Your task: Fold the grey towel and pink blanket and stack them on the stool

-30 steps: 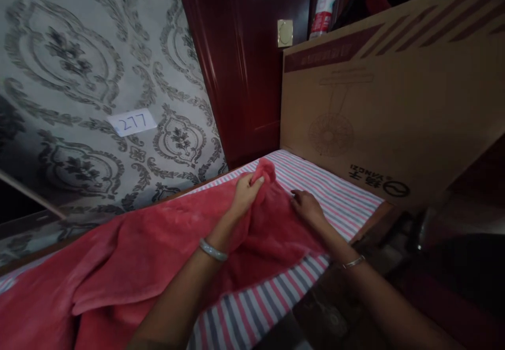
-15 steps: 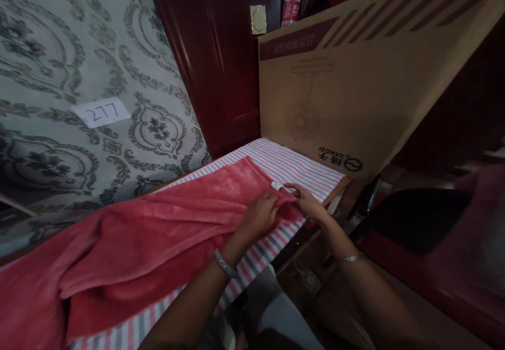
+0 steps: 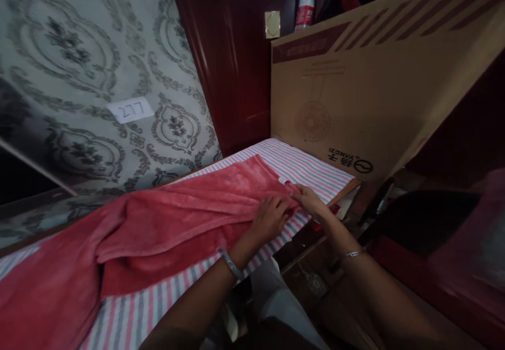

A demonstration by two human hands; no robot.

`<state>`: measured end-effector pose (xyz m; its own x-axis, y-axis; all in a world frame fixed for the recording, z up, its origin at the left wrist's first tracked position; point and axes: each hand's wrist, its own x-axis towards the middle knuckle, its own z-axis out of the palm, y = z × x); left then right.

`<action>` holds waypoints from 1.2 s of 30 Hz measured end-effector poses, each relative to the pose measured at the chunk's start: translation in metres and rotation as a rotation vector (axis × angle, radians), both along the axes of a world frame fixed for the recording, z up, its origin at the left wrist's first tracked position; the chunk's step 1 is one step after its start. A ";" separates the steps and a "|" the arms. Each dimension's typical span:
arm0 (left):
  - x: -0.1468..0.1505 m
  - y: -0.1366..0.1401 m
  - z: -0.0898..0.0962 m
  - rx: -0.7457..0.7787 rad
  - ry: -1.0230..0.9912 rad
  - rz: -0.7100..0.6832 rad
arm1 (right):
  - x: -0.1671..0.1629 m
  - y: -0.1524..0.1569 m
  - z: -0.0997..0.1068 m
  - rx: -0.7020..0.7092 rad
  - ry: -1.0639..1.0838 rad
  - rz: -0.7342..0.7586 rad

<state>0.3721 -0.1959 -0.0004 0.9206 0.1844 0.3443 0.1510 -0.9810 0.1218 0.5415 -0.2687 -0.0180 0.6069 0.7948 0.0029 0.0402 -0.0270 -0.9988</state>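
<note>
We see a plush, matt nap on the red blanket (image 3: 221, 192) and flatter, smoother woven cloth in the striped cover (image 3: 300, 163). The box (image 3: 366, 87) looks like dull cardboard, the dark red panel (image 3: 240, 76) glossy, the bottle (image 3: 306, 2) clear plastic, the card (image 3: 132, 110) matt paper. We find shiny metal in the thin bracelet (image 3: 355, 253).

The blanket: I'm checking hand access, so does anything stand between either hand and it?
Nothing visible does. The left hand lies on the blanket, and the right hand is at its edge, near the white tag. The box stands beyond them, not in between.
</note>
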 end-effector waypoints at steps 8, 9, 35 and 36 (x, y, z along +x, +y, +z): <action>-0.128 0.056 -0.001 0.136 0.053 0.488 | 0.011 0.021 0.046 0.162 0.248 -0.067; -0.141 0.065 -0.002 0.140 0.075 0.555 | 0.011 0.023 0.049 0.166 0.267 -0.076; -0.241 0.058 -0.011 0.157 0.091 0.582 | 0.009 0.041 0.080 0.266 0.348 -0.092; -0.245 0.063 -0.005 0.124 0.068 0.603 | 0.008 0.042 0.084 0.272 0.325 -0.078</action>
<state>0.1275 -0.1326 -0.0051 0.6876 0.6413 0.3405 0.6864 -0.7270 -0.0168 0.5499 -0.2271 0.0664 0.6690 0.7433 0.0049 -0.2691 0.2483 -0.9306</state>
